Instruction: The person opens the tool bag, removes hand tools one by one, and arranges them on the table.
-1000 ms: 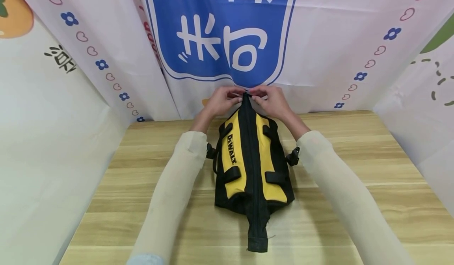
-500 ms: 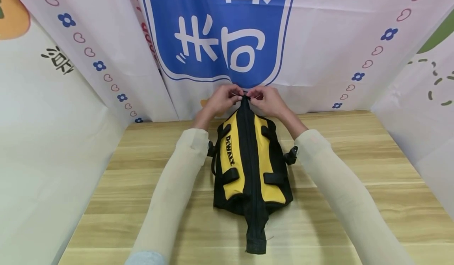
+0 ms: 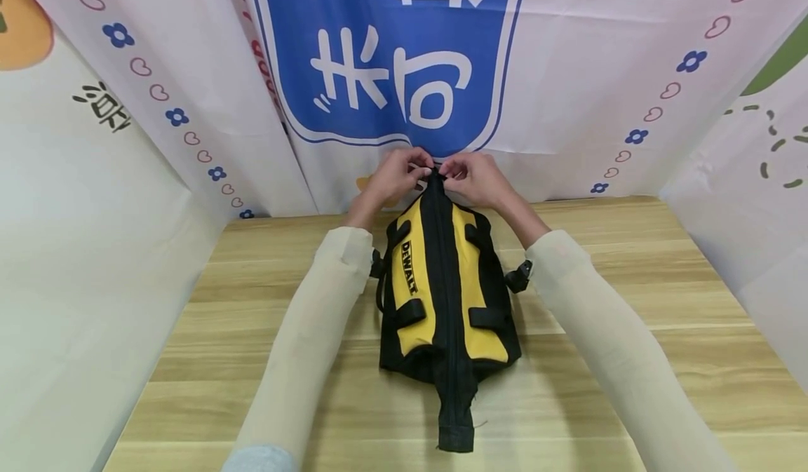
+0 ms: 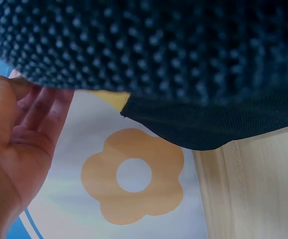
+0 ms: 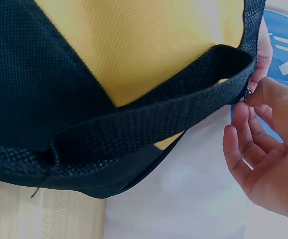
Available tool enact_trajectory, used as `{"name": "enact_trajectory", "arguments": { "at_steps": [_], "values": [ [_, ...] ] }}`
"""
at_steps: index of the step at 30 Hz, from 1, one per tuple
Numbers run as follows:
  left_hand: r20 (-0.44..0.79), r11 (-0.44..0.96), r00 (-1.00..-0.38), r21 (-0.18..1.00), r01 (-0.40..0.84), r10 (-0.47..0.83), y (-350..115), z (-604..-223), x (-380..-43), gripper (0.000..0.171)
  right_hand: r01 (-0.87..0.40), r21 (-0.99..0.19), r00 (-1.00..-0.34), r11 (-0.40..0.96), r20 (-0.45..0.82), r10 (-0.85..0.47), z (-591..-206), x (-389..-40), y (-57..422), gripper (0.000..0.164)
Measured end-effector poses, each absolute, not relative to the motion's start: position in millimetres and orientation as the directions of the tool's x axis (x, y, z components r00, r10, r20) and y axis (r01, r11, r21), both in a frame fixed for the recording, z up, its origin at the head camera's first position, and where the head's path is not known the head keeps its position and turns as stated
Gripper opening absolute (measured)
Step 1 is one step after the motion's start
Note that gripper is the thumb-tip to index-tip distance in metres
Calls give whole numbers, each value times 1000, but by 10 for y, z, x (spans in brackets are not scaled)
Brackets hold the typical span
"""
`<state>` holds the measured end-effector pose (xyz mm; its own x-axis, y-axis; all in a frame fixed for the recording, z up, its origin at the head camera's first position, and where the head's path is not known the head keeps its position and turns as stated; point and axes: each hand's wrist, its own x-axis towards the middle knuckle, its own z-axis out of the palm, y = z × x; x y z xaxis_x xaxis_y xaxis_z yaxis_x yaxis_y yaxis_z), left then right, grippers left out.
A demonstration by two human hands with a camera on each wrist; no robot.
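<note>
A black and yellow tool bag (image 3: 475, 275) marked DEWALT lies lengthwise on the table. Down its middle runs a black zipper strip (image 3: 449, 268), its two sides together. At the bag's far end, my left hand (image 3: 399, 175) pinches the tip of this strip between thumb and fingers; in the left wrist view a dark strap hides part of that grip. Facing it, my right hand (image 3: 477, 179) pinches a small metal zipper pull (image 5: 247, 93) between thumb and forefinger, its other fingers loosely bent. A black webbing handle (image 5: 148, 112) loops across the right wrist view.
The wood-grain table (image 3: 252, 332) extends on both sides of the bag. Close behind the hands stands a printed backdrop (image 3: 555, 107), with white side panels left and right. Black buckles (image 3: 519, 278) stick out from the bag's sides, and a black end tab (image 3: 456, 437) points toward me.
The head view has shifted slightly. Both hands stay at the bag's far end, with only small finger movements at the zipper tip; the bag lies as before.
</note>
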<state>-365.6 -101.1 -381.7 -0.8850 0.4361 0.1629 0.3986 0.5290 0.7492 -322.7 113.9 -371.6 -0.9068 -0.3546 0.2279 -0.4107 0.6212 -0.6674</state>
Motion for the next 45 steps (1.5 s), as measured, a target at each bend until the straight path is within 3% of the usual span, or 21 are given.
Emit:
{"name": "enact_trajectory", "arguments": {
  "at_steps": [13, 19, 45],
  "values": [
    [168, 505, -896, 777, 377, 410, -1020, -3800, -3653, 9, -428, -646, -898, 632, 227, -376, -3681, -3057, 1127, 17],
    [164, 488, -905, 797, 356, 392, -1028, -3787, -3661, 10, -431, -674, -882, 601, 174, -437, -3642, -2815, 1185, 14],
    [147, 483, -921, 815, 320, 362, -1045, -3816, -3647, 9, -457, -791, -797, 407, 161, -582, -3857, -1754, 1425, 21]
  ]
}}
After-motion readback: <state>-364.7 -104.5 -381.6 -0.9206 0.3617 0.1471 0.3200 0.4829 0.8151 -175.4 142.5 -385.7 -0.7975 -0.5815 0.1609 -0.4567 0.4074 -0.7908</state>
